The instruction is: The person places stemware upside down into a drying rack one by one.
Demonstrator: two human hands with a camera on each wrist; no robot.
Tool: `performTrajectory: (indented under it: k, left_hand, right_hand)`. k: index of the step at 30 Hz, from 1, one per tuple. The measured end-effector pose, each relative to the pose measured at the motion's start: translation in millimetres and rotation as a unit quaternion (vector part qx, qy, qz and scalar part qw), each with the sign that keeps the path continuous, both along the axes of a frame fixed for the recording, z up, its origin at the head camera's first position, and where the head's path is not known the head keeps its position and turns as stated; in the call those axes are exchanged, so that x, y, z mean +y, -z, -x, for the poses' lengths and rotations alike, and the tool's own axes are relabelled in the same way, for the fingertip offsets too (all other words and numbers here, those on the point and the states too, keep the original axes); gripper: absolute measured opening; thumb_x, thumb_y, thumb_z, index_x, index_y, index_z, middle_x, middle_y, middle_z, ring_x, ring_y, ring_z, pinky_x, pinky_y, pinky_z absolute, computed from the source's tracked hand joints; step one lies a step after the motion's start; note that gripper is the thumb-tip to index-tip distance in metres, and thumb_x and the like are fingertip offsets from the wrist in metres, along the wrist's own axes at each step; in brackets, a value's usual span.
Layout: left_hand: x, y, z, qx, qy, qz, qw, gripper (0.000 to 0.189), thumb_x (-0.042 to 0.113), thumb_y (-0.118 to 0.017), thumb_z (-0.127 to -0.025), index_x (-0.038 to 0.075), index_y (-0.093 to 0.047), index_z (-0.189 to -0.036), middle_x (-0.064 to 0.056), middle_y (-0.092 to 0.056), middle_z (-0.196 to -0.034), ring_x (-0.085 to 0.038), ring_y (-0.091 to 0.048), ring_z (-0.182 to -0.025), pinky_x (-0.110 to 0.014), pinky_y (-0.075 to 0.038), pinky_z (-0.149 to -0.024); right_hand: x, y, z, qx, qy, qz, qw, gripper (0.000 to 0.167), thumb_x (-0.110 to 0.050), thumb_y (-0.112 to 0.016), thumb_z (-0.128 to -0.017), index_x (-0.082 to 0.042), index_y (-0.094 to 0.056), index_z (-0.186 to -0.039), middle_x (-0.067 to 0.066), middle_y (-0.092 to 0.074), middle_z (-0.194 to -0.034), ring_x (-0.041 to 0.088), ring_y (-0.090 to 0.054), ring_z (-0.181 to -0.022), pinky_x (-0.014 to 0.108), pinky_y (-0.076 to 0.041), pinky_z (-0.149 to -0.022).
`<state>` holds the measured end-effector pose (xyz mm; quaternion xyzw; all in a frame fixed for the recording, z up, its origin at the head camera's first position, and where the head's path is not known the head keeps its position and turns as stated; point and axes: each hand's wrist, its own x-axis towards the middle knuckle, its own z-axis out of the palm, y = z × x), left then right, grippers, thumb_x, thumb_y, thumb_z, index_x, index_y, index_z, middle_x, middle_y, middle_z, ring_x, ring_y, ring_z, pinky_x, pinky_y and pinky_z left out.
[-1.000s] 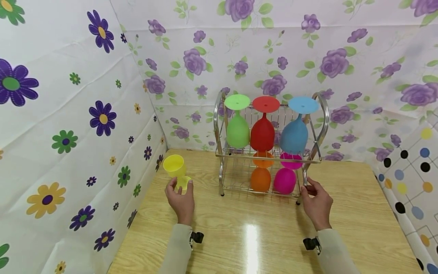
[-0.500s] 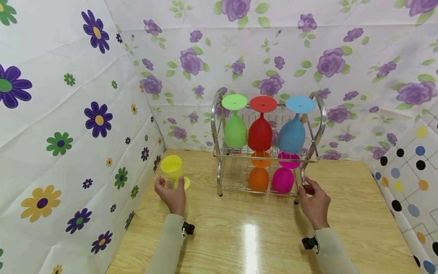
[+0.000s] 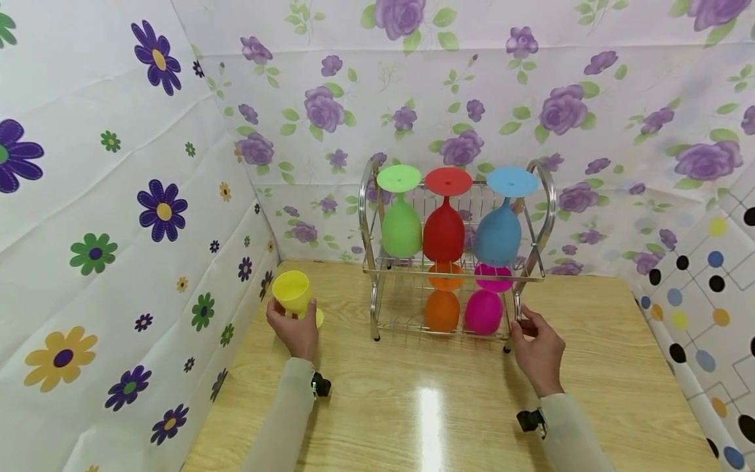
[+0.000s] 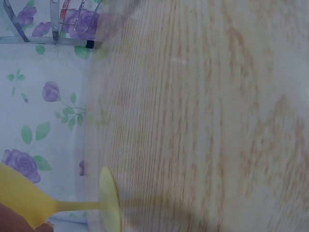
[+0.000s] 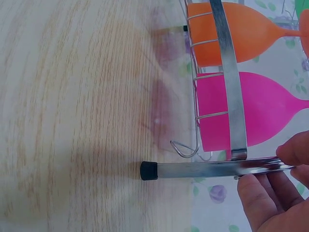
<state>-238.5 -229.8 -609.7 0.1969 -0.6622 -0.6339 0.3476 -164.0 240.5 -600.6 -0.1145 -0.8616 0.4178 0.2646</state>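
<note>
A yellow wine glass (image 3: 291,290) stands upright on the table at the left, its round foot (image 4: 110,200) showing in the left wrist view. My left hand (image 3: 297,335) holds the glass around the lower bowl, thumb on the right side and fingers on the left. At the other side, my right hand (image 3: 539,351) pinches the right front leg (image 5: 207,168) of a two-tier metal rack (image 3: 454,273). Upside down on its upper tier are a green glass (image 3: 402,229), a red one (image 3: 444,231) and a blue one (image 3: 498,233).
Below them, an orange glass (image 3: 442,311) and a magenta glass (image 3: 483,312) hang inverted on the lower tier, toward the right. Flower-print sheets cover the left and back walls, and a dotted sheet (image 3: 702,314) is at the right. The wooden table (image 3: 377,406) extends in front.
My left hand first drew back leftward from the glass's stem, then closed in around its bowl. The right hand keeps its hold on the rack leg. The head view has shifted slightly.
</note>
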Motion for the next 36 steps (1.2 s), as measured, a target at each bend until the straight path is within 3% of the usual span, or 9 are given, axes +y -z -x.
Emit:
performTrajectory:
  k: [4, 9, 11, 19, 26, 29, 32, 34, 36]
  left_hand:
    - [-2.2, -1.1, 0.2, 0.002, -0.002, -0.002, 1.0, 0.083, 0.007, -0.086, -0.087, 0.012, -0.037, -0.153, -0.01, -0.042, -0.15, -0.025, -0.045, -0.14, -0.053, -0.044, -0.122]
    - [-3.4, -1.9, -1.1, -0.004, 0.001, -0.005, 1.0, 0.082, 0.007, -0.086, -0.087, 0.013, -0.037, -0.153, -0.009, -0.043, -0.151, -0.024, -0.046, -0.141, -0.052, -0.044, -0.122]
    - [-2.4, -3.0, -3.0, -0.003, 0.009, -0.006, 0.9999, 0.082, 0.01, -0.087, -0.088, 0.014, -0.037, -0.153, -0.008, -0.043, -0.15, -0.024, -0.046, -0.141, -0.051, -0.044, -0.122]
    - [6.3, -17.1, -16.6, 0.011, 0.04, 0.019, 0.9989, 0.082, 0.02, -0.09, -0.086, 0.016, -0.041, -0.152, -0.007, -0.047, -0.146, -0.024, -0.048, -0.138, -0.055, -0.045, -0.12]
    - [13.9, -28.7, -31.1, 0.015, 0.059, 0.056, 0.9966, 0.08, 0.023, -0.091, -0.085, 0.022, -0.045, -0.151, -0.005, -0.048, -0.145, -0.02, -0.049, -0.135, -0.055, -0.048, -0.116]
    - [17.5, -34.5, -39.6, 0.016, 0.079, 0.071, 0.9942, 0.081, 0.024, -0.091, -0.085, 0.023, -0.045, -0.152, -0.004, -0.048, -0.144, -0.019, -0.049, -0.134, -0.054, -0.049, -0.115]
    - [22.2, -42.2, -50.0, 0.007, 0.101, 0.09, 0.9908, 0.083, 0.025, -0.091, -0.085, 0.021, -0.045, -0.153, -0.005, -0.047, -0.144, -0.018, -0.049, -0.134, -0.054, -0.05, -0.115]
    - [26.4, -49.3, -57.7, 0.0, 0.116, 0.106, 0.9876, 0.083, 0.024, -0.091, -0.085, 0.019, -0.044, -0.154, -0.006, -0.047, -0.144, -0.02, -0.048, -0.133, -0.055, -0.05, -0.114]
    - [30.8, -56.7, -65.7, -0.007, 0.132, 0.122, 0.9837, 0.084, 0.024, -0.091, -0.085, 0.017, -0.043, -0.154, -0.008, -0.047, -0.144, -0.022, -0.048, -0.134, -0.056, -0.051, -0.113]
  right_hand:
    - [-3.3, -0.5, -0.3, 0.003, -0.001, 0.002, 1.0, 0.044, -0.011, -0.078, -0.096, -0.015, -0.071, -0.139, 0.008, -0.082, -0.1, 0.019, -0.077, -0.088, 0.018, -0.053, -0.084]
    - [-5.2, 0.2, -0.4, -0.002, -0.003, 0.001, 1.0, 0.044, -0.011, -0.076, -0.097, -0.014, -0.07, -0.14, 0.009, -0.082, -0.1, 0.028, -0.077, -0.091, 0.043, -0.059, -0.09]
    - [-4.4, 0.9, -0.7, -0.006, -0.005, 0.001, 1.0, 0.044, -0.012, -0.075, -0.098, -0.015, -0.069, -0.141, 0.009, -0.081, -0.101, 0.031, -0.077, -0.093, 0.046, -0.059, -0.09]
    - [4.4, 6.7, -1.5, 0.0, -0.009, -0.012, 0.9999, 0.048, -0.013, -0.078, -0.096, -0.019, -0.069, -0.143, 0.006, -0.082, -0.102, 0.018, -0.075, -0.091, 0.019, -0.052, -0.088]
    - [7.9, 8.3, -4.3, 0.0, -0.024, -0.002, 0.9997, 0.05, -0.012, -0.078, -0.097, -0.018, -0.066, -0.145, 0.011, -0.081, -0.107, 0.033, -0.076, -0.1, 0.052, -0.059, -0.095]
    - [8.7, 2.7, -7.2, -0.012, -0.028, 0.02, 0.9993, 0.05, -0.016, -0.078, -0.097, -0.016, -0.066, -0.146, 0.012, -0.078, -0.116, 0.035, -0.074, -0.109, 0.028, -0.062, -0.091]
    - [8.9, -3.7, -11.1, -0.026, -0.037, 0.042, 0.9981, 0.053, -0.02, -0.077, -0.098, -0.014, -0.063, -0.148, 0.015, -0.071, -0.13, 0.035, -0.069, -0.121, 0.004, -0.052, -0.086]
    - [7.8, -8.2, -14.2, -0.032, -0.044, 0.051, 0.9972, 0.055, -0.021, -0.077, -0.098, -0.012, -0.061, -0.149, 0.018, -0.065, -0.137, 0.037, -0.065, -0.127, 0.008, -0.054, -0.091]
    - [6.0, -12.3, -17.0, -0.036, -0.045, 0.044, 0.9974, 0.057, -0.021, -0.078, -0.097, -0.011, -0.06, -0.15, 0.018, -0.061, -0.144, 0.036, -0.061, -0.132, 0.023, -0.058, -0.099]
